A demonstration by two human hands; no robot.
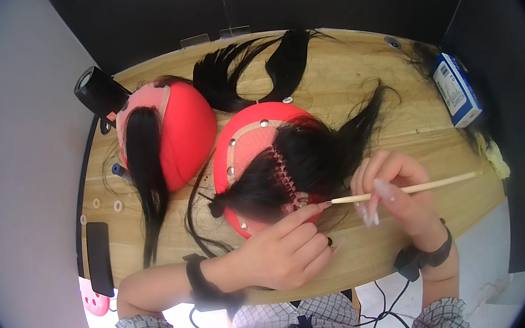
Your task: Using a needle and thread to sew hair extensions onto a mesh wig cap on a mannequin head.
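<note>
My right hand (394,192) grips a thin wooden-handled ventilating needle (442,183), which lies nearly level and points left. Its fine tip meets the index fingertip of my left hand (278,253). That hand lies at the near edge of a red head form (241,114), its other fingers curled; its thumb is hidden, so whether it pinches hair is unclear. Silver pins (231,171) fasten a pale pink net wig cap (251,150) to the form. Black hair (310,153) on the cap parts on both sides of a knotted pink row (283,171).
Behind to the left stands a second red head form (194,128) with a black hair hank (145,153). Loose black hair (287,67) lies at the back. A black cylindrical speaker (99,93), a dark phone-like slab (99,257) and a blue-white box (456,89) sit around the wooden table (368,62).
</note>
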